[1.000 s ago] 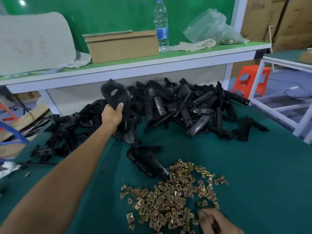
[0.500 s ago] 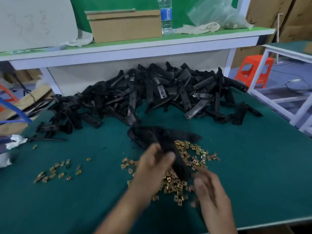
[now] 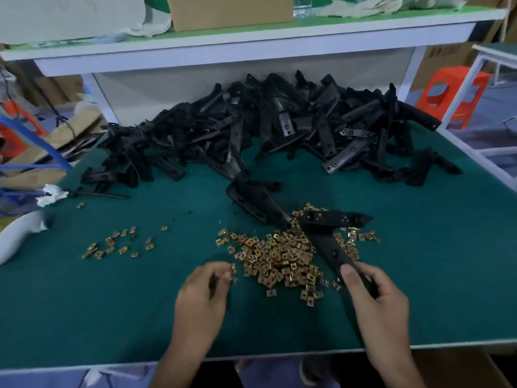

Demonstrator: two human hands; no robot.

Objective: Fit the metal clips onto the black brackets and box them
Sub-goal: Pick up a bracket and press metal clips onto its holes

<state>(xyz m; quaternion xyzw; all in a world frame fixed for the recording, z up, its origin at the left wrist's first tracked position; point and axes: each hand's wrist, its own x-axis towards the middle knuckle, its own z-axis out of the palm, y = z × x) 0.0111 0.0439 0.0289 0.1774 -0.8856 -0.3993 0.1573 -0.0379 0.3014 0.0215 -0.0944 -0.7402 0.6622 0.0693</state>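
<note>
Since half a second earlier, both hands had drawn apart. Now the right hand (image 3: 372, 298) was clamped on the near end of a black bracket (image 3: 327, 236) lying across the pile of metal clips (image 3: 279, 259) on the green table (image 3: 419, 275). At the pile's left edge, the left hand (image 3: 204, 295) pinched one clip (image 3: 232, 270) between its fingertips. Behind them lay the heap of brackets (image 3: 265, 130).
</note>
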